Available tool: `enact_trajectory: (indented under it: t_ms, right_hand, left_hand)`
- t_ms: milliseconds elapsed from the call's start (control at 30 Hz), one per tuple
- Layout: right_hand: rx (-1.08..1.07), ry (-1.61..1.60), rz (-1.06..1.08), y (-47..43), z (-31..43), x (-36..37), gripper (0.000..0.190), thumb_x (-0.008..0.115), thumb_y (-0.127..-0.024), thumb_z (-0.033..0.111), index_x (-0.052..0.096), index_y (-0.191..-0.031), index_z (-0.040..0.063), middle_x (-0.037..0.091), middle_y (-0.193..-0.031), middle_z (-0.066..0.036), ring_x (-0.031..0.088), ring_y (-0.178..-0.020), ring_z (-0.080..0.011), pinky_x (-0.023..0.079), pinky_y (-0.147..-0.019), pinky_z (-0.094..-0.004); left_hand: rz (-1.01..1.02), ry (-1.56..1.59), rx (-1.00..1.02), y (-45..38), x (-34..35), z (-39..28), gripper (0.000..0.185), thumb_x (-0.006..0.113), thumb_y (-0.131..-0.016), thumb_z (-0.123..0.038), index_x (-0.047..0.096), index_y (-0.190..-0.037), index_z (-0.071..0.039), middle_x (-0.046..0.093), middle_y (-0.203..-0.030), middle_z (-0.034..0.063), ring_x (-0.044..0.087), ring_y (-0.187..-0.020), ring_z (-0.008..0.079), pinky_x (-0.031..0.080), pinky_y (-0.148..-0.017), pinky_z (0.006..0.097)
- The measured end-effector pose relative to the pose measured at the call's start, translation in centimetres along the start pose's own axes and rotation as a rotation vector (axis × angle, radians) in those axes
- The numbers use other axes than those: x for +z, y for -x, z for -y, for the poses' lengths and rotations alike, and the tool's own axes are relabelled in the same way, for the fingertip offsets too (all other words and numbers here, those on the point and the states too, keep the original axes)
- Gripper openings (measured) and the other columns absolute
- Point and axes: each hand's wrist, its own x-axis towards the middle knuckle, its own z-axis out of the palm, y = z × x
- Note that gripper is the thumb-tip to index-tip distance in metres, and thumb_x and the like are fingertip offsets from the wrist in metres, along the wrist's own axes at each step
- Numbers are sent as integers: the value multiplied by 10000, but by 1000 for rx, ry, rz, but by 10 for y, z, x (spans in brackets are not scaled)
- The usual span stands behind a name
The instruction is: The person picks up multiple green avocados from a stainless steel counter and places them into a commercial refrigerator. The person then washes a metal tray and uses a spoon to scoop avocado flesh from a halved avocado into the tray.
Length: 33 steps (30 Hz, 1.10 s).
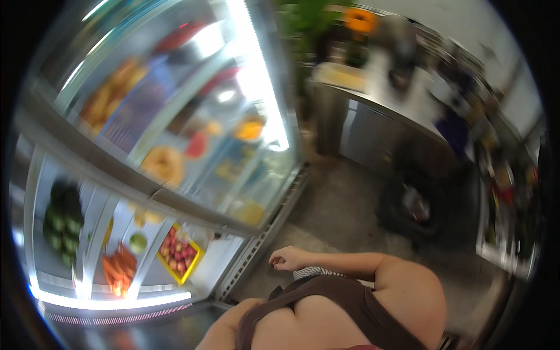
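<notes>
My right hand [286,259] is out in front of my torso, its fingers loosely curled with a gap between them. Nothing shows in it, and it touches no object that I can see. A striped cloth [317,272] is next to its wrist. My left hand is out of view, with only the upper part of that arm showing. To the left stands a lit glass-fronted display fridge [262,229]. Inside are a yellow crate [199,258] of reddish round produce [177,251], carrots [119,267], a round green item [138,243] and dark green produce [63,223].
A metal counter [372,118] with a pale tray [339,76] stands ahead on the right. Below it, a black container [389,214] sits on the concrete floor [334,205]. A white-edged shelf [503,256] with blurred goods runs along the right. Upper fridge shelves hold blurred cut fruit [162,166].
</notes>
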Motion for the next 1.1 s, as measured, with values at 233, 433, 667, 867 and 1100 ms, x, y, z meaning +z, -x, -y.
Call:
enact_trajectory:
  t_ms: [233, 433, 667, 867, 1100]
  right_hand:
    - [153, 147, -291, 162, -17, -48, 318, 639, -765, 208, 632, -1048, 62, 682, -975, -102, 645, -907, -256, 496, -784, -364]
    - [247, -6, -807, 290, -62, -69, 369, 622, -766, 223, 613, -1086, 39, 671, -992, -129, 646, -904, -280, 500, -792, -359]
    - [457, -150, -824, 410, -100, -69, 424, 652, -747, 255, 618, -1109, 36, 674, -976, -154, 647, -931, -261, 491, -837, -349]
    - [584, 44, -788, 498, -113, -122, 444, 608, -762, 251, 588, -1155, 46, 652, -1051, -163, 617, -980, -327, 479, -847, -401]
    - [581, 9, -1016, 562, -98, -171, 429, 629, -777, 254, 582, -1155, 58, 628, -1106, -171, 596, -1032, -319, 468, -869, -409]
  left_hand:
    - [82, -390, 246, -71, -41, -105, 289, 544, -774, -295, 680, -877, -62, 661, -921, 169, 628, -877, 330, 489, -757, 399]
    - [160, -476, 405, -134, -117, -249, 254, 524, -772, -259, 680, -803, -61, 659, -900, 173, 624, -837, 330, 485, -746, 395]
    - [321, -753, 513, -237, -94, -361, 317, 564, -764, -308, 700, -879, -46, 678, -851, 155, 634, -789, 312, 483, -742, 401]
    - [495, -850, 476, -238, -98, -436, 323, 572, -758, -313, 701, -881, -44, 679, -846, 154, 635, -779, 303, 485, -738, 393]
    - [552, -991, 610, -288, -98, -571, 330, 581, -751, -318, 703, -883, -41, 680, -840, 153, 637, -767, 292, 487, -733, 385]
